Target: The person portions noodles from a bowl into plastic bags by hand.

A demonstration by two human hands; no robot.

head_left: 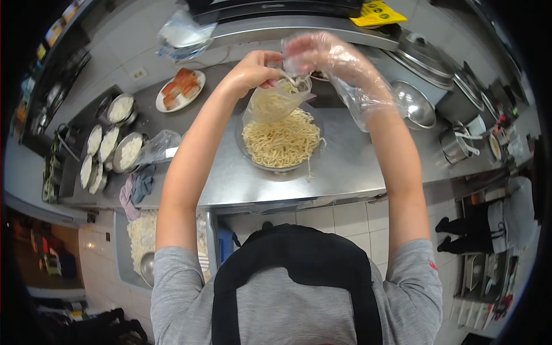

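Observation:
My left hand [253, 72] pinches the top of a clear plastic bag [264, 106] with pale noodles inside. The bag hangs over a round bowl [241, 144] heaped with loose yellowish noodles [282, 141], a few strands trailing past its rim. My right hand [313, 53] wears a loose clear plastic glove [356, 95] that reaches down the forearm. It is raised beside the bag's mouth, its fingers smeared by motion, so I cannot make out whether they grip anything.
On the steel counter [218, 184], a plate of browned meat [183, 90] stands at the back left. Several bowls of white rice [129, 150] and cloths [142, 184] are farther left. A metal bowl [414, 104] and utensil pot [454, 146] stand right. Another person [491, 221] is at far right.

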